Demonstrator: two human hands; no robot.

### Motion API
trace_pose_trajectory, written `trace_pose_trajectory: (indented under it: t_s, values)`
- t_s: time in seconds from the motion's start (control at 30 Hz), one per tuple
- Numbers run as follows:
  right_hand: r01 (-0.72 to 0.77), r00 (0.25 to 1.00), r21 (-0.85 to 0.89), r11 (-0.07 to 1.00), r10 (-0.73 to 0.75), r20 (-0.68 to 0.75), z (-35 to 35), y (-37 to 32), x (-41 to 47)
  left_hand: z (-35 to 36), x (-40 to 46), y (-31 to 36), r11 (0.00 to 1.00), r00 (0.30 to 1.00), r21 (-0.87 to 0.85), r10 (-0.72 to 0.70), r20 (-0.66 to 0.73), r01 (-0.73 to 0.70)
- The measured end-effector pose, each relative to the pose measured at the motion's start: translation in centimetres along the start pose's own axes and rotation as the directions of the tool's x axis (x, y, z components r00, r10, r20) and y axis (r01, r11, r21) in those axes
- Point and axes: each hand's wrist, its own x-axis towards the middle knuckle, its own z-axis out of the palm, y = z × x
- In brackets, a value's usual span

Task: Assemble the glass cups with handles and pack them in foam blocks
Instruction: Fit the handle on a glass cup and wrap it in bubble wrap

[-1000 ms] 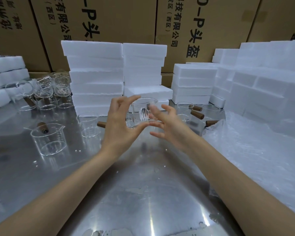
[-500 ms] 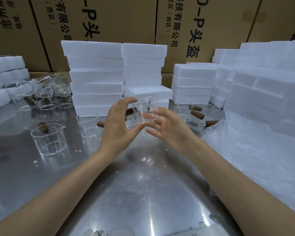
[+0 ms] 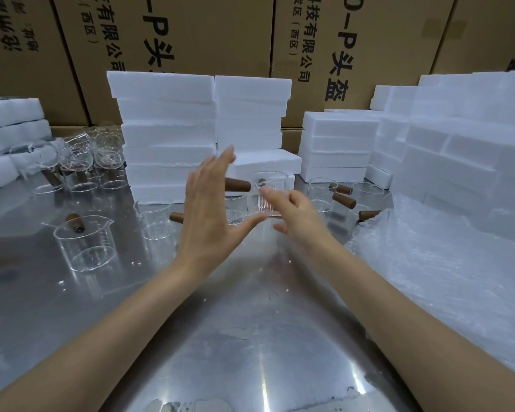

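Head view is showing both bare forearms reaching over a steel tabletop [image 3: 250, 337]. Left hand [image 3: 210, 215] is spreading its fingers straight, thumb tip touching the base of a glass cup [image 3: 269, 197] held up between the hands; right hand [image 3: 295, 217] is curling its fingers against the cup's near side, and how firmly it grips is hard to tell. A brown wooden handle [image 3: 238, 184] is sticking out leftward from the cup, partly hidden behind the left hand. Two clear cups, one nearest [image 3: 84, 245] and one farther back [image 3: 156, 218], are standing to the left, and a cluster of stacked cups [image 3: 81, 162] is sitting farther left; their number is unclear through the glass. More cups and three loose handles [image 3: 344, 200] are lying to the right. Two tall stacks of white foam blocks [image 3: 167, 135] are standing behind the hands, more foam is piling up at the right [image 3: 458, 150], and crinkled plastic sheeting [image 3: 443, 278] is covering the right side. Cardboard boxes [image 3: 208, 40] are filling the background, cut off at the top.
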Motion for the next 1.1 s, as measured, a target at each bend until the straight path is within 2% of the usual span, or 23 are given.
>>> trace_pose_trajectory:
  t_s: [0.1, 0.23, 0.33, 0.43, 0.57, 0.77, 0.93, 1.0, 1.03, 1.07, 1.1]
  values:
    - [-0.061, 0.998, 0.136, 0.989, 0.058, 0.022, -0.2, -0.3, 0.0, -0.1, -0.1, 0.2, 0.995, 0.999, -0.084, -0.046, -0.028, 0.043]
    - [-0.105, 0.986, 0.216, 0.971, 0.073, 0.15, -0.3, -0.7, -0.3, 0.0, -0.4, 0.3, 0.978, 0.989, -0.158, -0.129, 0.065, 0.138]
    - [-0.167, 0.959, 0.236, 0.957, 0.101, 0.266, -0.4, -1.0, -0.6, -0.1, -0.3, 0.5, 0.976, 0.987, -0.157, -0.142, 0.077, 0.153]
    - [-0.22, 0.943, 0.317, 0.922, 0.119, 0.31, -0.5, -1.1, -0.7, -0.3, -0.2, 0.7, 0.987, 0.993, -0.114, -0.112, 0.036, 0.116]
    - [-0.171, 0.961, 0.288, 0.942, 0.095, 0.26, -0.3, -0.7, -0.4, -0.3, -0.2, 0.8, 0.996, 0.999, -0.067, -0.049, 0.018, 0.05]
    - [-0.06, 0.979, 0.094, 0.994, 0.04, 0.202, 0.6, 0.3, -0.4, -0.3, -0.2, 0.7, 0.999, 0.999, -0.021, -0.032, 0.017, 0.033]
    - [-0.03, 0.992, 0.152, 0.988, 0.01, 0.128, 0.4, 0.6, -0.1, -0.1, -0.2, 1.1, 0.999, 0.998, -0.049, 0.0, 0.066, 0.004]
    - [-0.035, 0.992, 0.187, 0.982, 0.011, 0.127, 0.3, 0.6, 0.0, -0.1, -0.1, 1.0, 0.99, 0.992, -0.111, -0.077, 0.101, 0.088]
    - [-0.041, 0.991, 0.199, 0.979, 0.014, 0.131, 0.2, 0.6, 0.1, -0.1, -0.1, 1.1, 0.967, 0.979, -0.18, -0.162, 0.126, 0.183]
    - [-0.045, 0.99, 0.209, 0.977, 0.016, 0.138, 0.1, 0.6, 0.1, -0.1, 0.0, 1.1, 0.907, 0.948, -0.284, -0.271, 0.169, 0.31]
    - [-0.048, 0.989, 0.215, 0.976, 0.017, 0.145, 0.1, 0.6, 0.2, -0.1, 0.1, 1.1, 0.785, 0.891, -0.421, -0.39, 0.234, 0.454]
